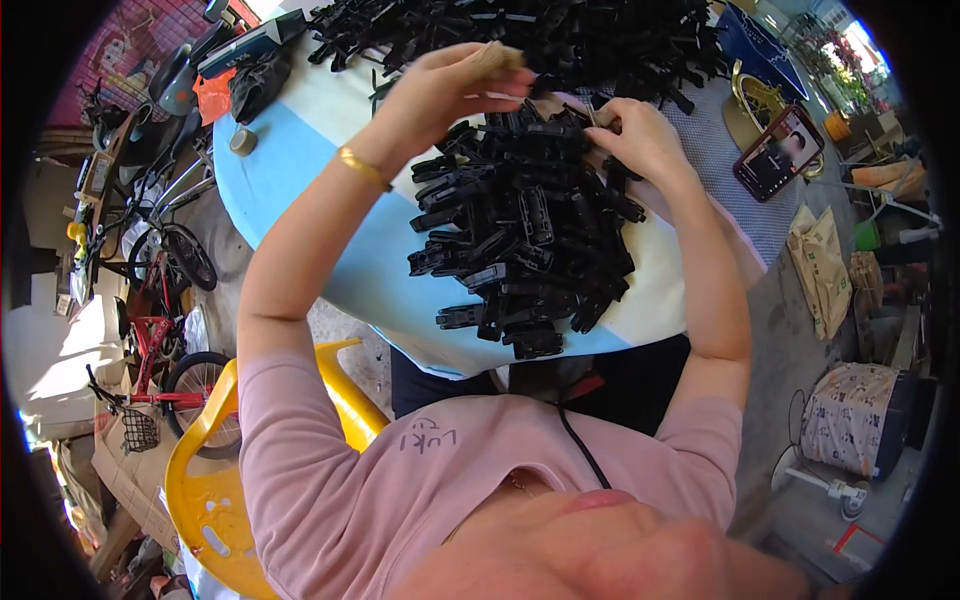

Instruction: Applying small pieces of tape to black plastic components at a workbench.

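A heap of small black plastic clip-like parts (535,215) lies on the near part of the round table. Over its far left side, my left hand (465,85) is closed, with a tan covering on its fingers. Whatever its fingertips hold is hidden. My right hand (640,138) is at the heap's far right edge, fingers curled together and pinching something small. The piece in it is too small and too covered to name. Beyond both hands, a larger pile of similar black parts (600,40) spreads over the far side of the table.
The table's cloth (290,200) is blue and cream. A roll of tape (243,141) lies at left, near a black bag (260,88). To the right are a phone (779,152) and a gold-coloured stand (750,100). A yellow chair (215,500) and bicycles (165,375) stand at left.
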